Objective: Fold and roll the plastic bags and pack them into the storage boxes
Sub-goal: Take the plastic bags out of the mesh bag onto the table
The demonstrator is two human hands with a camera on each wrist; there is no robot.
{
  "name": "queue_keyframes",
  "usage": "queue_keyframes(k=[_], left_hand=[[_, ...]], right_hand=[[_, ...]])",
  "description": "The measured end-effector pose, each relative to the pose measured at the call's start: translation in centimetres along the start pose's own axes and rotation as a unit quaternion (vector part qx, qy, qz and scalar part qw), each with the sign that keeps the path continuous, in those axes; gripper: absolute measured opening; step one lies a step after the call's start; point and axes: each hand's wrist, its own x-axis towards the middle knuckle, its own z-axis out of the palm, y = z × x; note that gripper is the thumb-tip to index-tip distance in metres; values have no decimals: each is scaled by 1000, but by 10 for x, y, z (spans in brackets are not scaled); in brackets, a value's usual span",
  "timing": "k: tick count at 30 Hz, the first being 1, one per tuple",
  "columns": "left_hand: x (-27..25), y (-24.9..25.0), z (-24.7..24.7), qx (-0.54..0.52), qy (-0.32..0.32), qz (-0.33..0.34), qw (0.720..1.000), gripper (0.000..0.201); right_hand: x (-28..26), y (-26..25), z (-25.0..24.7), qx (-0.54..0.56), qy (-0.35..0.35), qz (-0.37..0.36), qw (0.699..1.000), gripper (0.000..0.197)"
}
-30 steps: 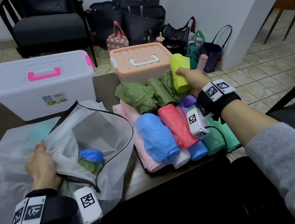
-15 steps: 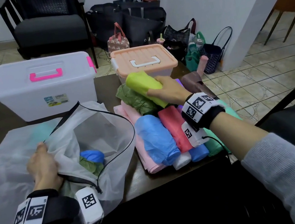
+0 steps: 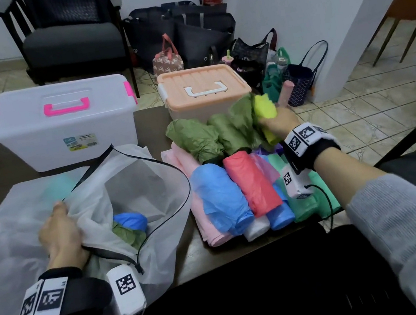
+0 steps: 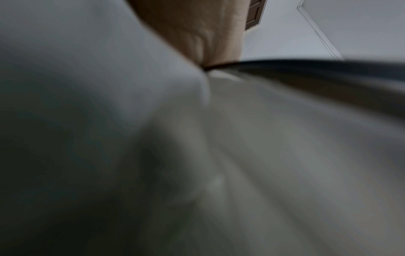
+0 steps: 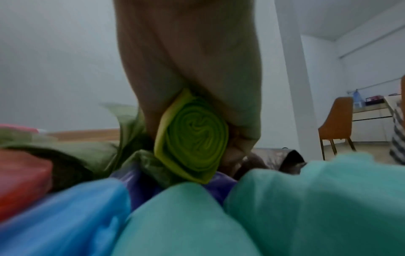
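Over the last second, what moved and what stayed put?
The right hand swung the lime-green roll left over the pile, then back right beside the olive rolls, still gripping it. The left hand kept holding the mesh bag; both boxes stayed closed.

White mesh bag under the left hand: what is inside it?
Through the open mouth of the mesh bag, gripped by the left hand, a blue rolled bag lies on crumpled olive-green bags. Anything deeper is covered by the fabric.
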Motion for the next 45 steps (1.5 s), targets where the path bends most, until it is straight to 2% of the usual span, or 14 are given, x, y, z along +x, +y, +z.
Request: queue_keyframes(k=[4, 9, 12, 14, 19, 22, 24, 25, 27, 29, 31, 35, 37, 45], left_hand=[[0, 0, 0, 5, 5, 7, 1000, 43], [0, 1, 0, 20, -2, 3, 1000, 44], [-2, 3, 0, 40, -18, 11, 999, 44], [5, 4, 0, 66, -21, 17, 997, 45], [6, 23, -15, 219, 11, 143, 965, 46], [33, 22, -43, 265, 118, 220, 931, 49], [128, -17, -83, 298, 191, 180, 918, 60], [140, -24, -94, 324, 205, 147, 912, 75], [105, -7, -98, 329, 196, 60, 922, 93], [36, 22, -87, 351, 127, -2, 928, 77], [18, 26, -79, 365, 69, -3, 928, 64], [6, 23, -70, 351, 30, 66, 934, 47], [-5, 27, -59, 349, 13, 127, 929, 36], [-51, 69, -9, 242, 25, 288, 926, 39]], right_hand=[[0, 7, 12, -73, -55, -3, 996, 35], [10, 10, 13, -114, -2, 12, 993, 61], [9, 9, 7, -132, -27, 34, 990, 49], [8, 9, 5, -139, -49, 67, 987, 52], [1, 4, 1, -69, -24, 72, 995, 54], [-16, -12, -9, -51, 35, 62, 996, 54], [-31, -27, -13, -44, 43, 15, 998, 57], [-40, -36, -12, -44, 37, -21, 998, 58], [-58, -50, 0, -61, 12, -108, 992, 58], [-77, -58, 21, -88, -43, -173, 980, 56], [-98, -57, 44, -138, -107, -190, 966, 57], [-123, -50, 70, -222, -200, -162, 940, 66], [-125, -47, 71, -251, -207, -170, 930, 68], [-123, -40, 75, -256, -205, -187, 926, 59]])
